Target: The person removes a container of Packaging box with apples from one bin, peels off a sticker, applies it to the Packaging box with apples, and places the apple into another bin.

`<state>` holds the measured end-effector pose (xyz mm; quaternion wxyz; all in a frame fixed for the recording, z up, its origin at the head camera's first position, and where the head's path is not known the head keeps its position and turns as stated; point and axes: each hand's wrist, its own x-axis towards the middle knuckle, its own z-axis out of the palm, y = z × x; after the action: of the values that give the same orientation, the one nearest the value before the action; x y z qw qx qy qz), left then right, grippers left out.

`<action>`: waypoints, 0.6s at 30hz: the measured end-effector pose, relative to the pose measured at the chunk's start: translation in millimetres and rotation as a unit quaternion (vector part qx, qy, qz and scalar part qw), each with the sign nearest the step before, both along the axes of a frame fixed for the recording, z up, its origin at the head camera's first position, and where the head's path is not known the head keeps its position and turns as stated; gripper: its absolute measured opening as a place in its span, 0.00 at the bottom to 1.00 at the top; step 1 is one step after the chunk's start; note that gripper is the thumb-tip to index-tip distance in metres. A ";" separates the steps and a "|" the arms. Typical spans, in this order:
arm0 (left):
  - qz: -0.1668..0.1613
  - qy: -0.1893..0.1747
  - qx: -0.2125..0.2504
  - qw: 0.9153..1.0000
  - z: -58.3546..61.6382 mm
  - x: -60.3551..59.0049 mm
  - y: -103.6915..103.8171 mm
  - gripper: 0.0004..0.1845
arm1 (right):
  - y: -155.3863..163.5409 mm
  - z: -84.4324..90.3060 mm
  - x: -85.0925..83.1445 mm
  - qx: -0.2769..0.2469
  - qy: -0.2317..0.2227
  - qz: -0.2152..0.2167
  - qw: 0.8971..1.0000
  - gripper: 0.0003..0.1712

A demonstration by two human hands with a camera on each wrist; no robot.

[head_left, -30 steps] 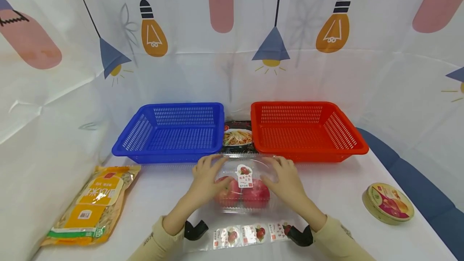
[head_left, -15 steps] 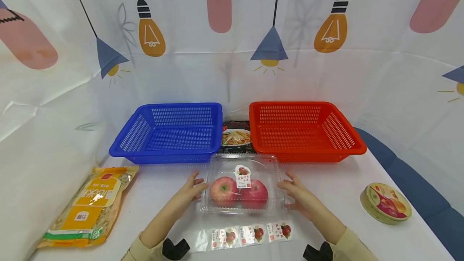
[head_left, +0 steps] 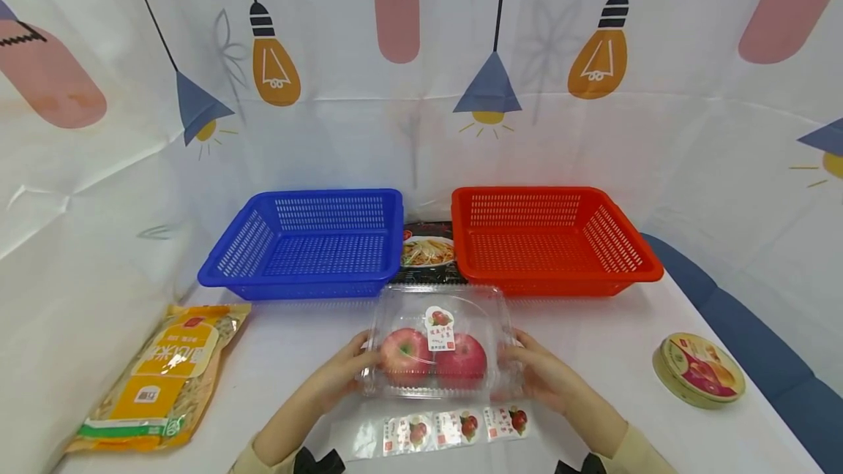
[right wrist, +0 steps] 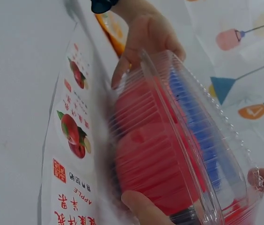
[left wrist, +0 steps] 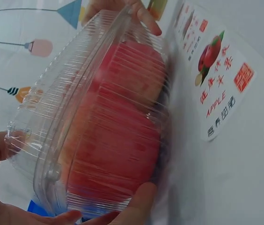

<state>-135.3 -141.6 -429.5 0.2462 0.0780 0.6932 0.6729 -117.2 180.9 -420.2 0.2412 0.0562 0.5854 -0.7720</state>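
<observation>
A clear plastic clamshell box (head_left: 440,342) containing two red apples (head_left: 435,357) is gripped at its two ends, at the near centre of the table (head_left: 619,342). The left hand (head_left: 336,379) and right hand (head_left: 546,379) are curled round its edges, fingers clamped on the plastic. A label strip (head_left: 454,426) lies just near of it. A blue basket (head_left: 309,243) and a red basket (head_left: 549,240) are set beyond.

Two perforated plastic baskets sit at twelve o'clock: one blue basket (head_left: 309,243), one red basket (head_left: 552,238). One clear plastic clamshell box (head_left: 440,340) holds two red apples (head_left: 435,358). One yellow snack bag (head_left: 161,375) lies at nine o'clock, one round tin (head_left: 699,369) at three o'clock, one noodle packet (head_left: 428,251) between the baskets, one apple-label strip (head_left: 454,426) at six o'clock.
</observation>
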 end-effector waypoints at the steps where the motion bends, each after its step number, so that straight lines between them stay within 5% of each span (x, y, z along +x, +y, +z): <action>1: -0.002 0.001 0.002 1.000 0.0 2.6 -0.8 0.38 | 0.0 0.4 2.2 0.005 0.001 0.003 1.000 0.41; 10: -0.007 0.023 -0.011 1.000 16.8 25.3 -6.6 0.40 | 3.3 11.8 19.4 0.003 0.030 0.037 0.999 0.41; 18: -0.047 0.089 -0.034 0.994 42.8 32.7 -4.1 0.40 | 14.3 37.7 27.0 0.042 0.086 0.038 0.995 0.42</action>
<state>-102.6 -145.7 -386.7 0.2169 0.1616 0.7307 0.6268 -90.2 195.2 -382.6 0.2167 -0.0227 0.6379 -0.7386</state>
